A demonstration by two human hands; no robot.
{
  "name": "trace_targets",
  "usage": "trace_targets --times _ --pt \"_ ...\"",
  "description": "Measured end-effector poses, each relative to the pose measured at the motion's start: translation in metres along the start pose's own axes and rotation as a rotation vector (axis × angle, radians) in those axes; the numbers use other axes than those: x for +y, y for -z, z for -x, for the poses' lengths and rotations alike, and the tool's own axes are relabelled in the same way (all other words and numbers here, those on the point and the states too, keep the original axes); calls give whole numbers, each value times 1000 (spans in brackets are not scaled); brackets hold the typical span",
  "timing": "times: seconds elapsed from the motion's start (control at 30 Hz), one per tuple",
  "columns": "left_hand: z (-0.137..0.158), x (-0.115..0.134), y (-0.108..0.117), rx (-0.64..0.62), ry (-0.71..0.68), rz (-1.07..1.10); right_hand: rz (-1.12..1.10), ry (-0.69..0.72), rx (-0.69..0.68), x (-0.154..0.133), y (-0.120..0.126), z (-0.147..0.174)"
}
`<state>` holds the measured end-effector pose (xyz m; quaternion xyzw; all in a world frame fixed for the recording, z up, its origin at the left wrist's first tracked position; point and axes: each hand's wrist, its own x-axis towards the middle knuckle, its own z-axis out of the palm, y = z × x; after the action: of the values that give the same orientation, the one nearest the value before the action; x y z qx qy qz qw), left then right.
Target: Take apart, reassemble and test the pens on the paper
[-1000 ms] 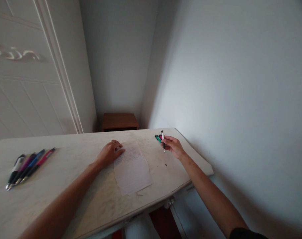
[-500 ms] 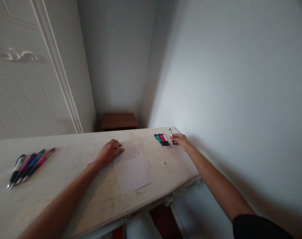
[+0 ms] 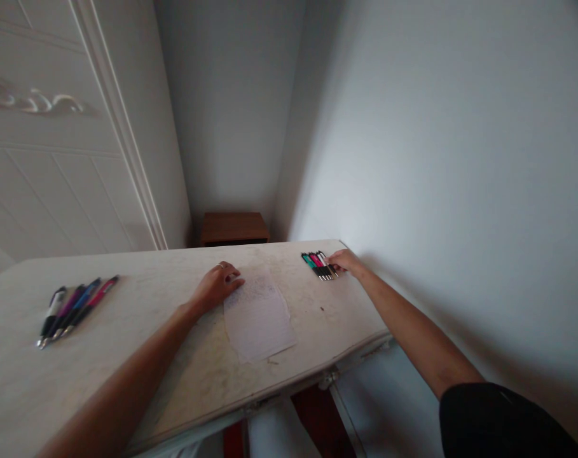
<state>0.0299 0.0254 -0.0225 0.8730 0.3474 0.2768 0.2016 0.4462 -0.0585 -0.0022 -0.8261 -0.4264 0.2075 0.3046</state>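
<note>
My right hand (image 3: 344,261) is at the far right of the table, its fingertips closed on a white pen (image 3: 322,256) with a black grip. That pen lies at the right end of a slanted row of pens (image 3: 313,262), with green and pink ones among them. The fingers partly cover the held pen. My left hand (image 3: 218,287), wearing a ring, rests at the upper left edge of a sheet of lined paper (image 3: 262,324). Its fingers are loosely bent, thumb apart, with nothing in them. Handwriting covers the paper's upper part.
On the table's left lies a second group of pens (image 3: 74,308), white, purple, blue and pink. The worn white table (image 3: 193,375) meets a wall (image 3: 436,159) on the right. Behind it stand a brown wooden piece of furniture (image 3: 235,226) and a white panelled door (image 3: 55,191).
My right hand has lowered the white pen from upright and moved it left against the row. My left hand stays by the paper. The view has shifted slightly.
</note>
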Motion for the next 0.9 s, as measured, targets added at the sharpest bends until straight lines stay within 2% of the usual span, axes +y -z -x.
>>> trace_targets --times 0.4,0.9 --pt "-1 -2 -2 11 -4 -12 -158 -52 -43 -2 1 10" --pt "-1 -6 -4 5 -16 -22 -145 -2 -3 3 0 15"
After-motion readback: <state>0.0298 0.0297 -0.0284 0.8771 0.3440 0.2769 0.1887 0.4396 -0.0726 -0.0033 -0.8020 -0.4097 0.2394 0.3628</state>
